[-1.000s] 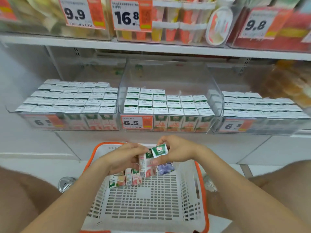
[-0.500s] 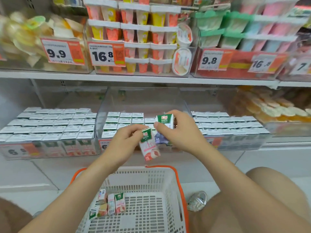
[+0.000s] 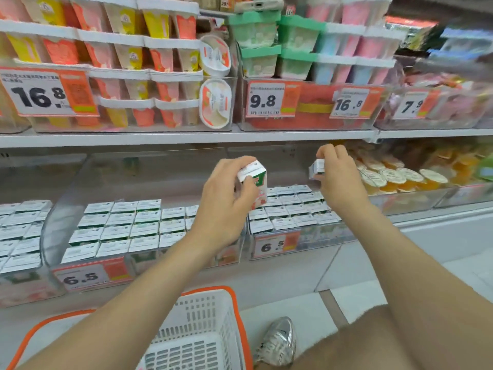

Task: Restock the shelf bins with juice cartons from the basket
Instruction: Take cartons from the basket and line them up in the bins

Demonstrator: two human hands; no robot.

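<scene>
The left hand [image 3: 226, 201] grips a small juice carton [image 3: 254, 178], fingers and thumb curled round its sides. The carton is tilted, its white top towards the camera and a green and peach side showing. It hangs in the air over the seam where the middle bin [image 3: 62, 209] meets the right bin [image 3: 320, 233], touching neither.

The right hand [image 3: 340, 178] pinches a second carton [image 3: 317, 166] between thumb and curled fingers. Only a pale corner of it shows, and its print cannot be read. It is held above the back of the right bin, well clear of the rows below.

Both clear bins hold upright cartons packed in tight rows with their white tops up. Each bin carries a price label on its front, the middle one [image 3: 85, 276] and the right one [image 3: 269, 247], both reading 6.5. A left bin [image 3: 18, 236], also full of cartons, stands just beside the middle one.

Below the arms sits the white slotted basket [image 3: 234, 299] with an orange rim, on the pale floor [image 3: 293, 305]. A silver shoe [image 3: 280, 340] is near its right side.

To the right of the bins lie sealed cups of orange jelly [image 3: 394, 177]. The shelf board [image 3: 186, 137] above carries stacked tubs and cups in yellow, orange, green, blue and pink.
</scene>
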